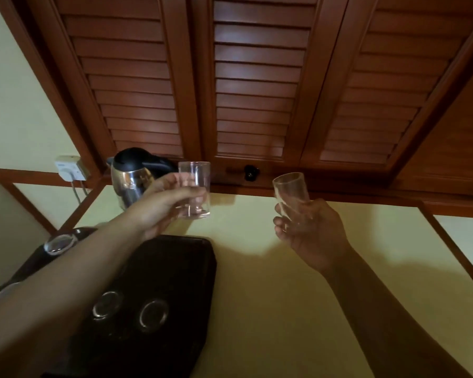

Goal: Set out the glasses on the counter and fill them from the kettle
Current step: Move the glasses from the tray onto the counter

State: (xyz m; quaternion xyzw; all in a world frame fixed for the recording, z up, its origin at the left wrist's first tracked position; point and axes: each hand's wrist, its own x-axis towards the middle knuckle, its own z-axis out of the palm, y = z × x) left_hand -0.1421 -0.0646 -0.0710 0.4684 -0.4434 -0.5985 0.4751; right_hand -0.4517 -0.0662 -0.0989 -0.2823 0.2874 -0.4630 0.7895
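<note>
My left hand [163,207] grips a clear upright glass [195,178] above the pale yellow counter [271,282], just in front of the kettle. My right hand [311,233] grips a second clear glass [290,189], tilted slightly to the left, over the counter's middle. Both glasses look empty. The steel kettle [130,181] with a black lid stands at the back left, partly behind my left hand. A dark tray [180,268] at the lower left holds more glasses [153,315], seen from above; my left forearm crosses over it.
Wooden louvred shutters [257,91] rise behind the counter, with a small black knob [250,172] on the ledge. A wall socket [71,167] with cables sits at the left. A wooden rim [448,241] borders the counter on the right.
</note>
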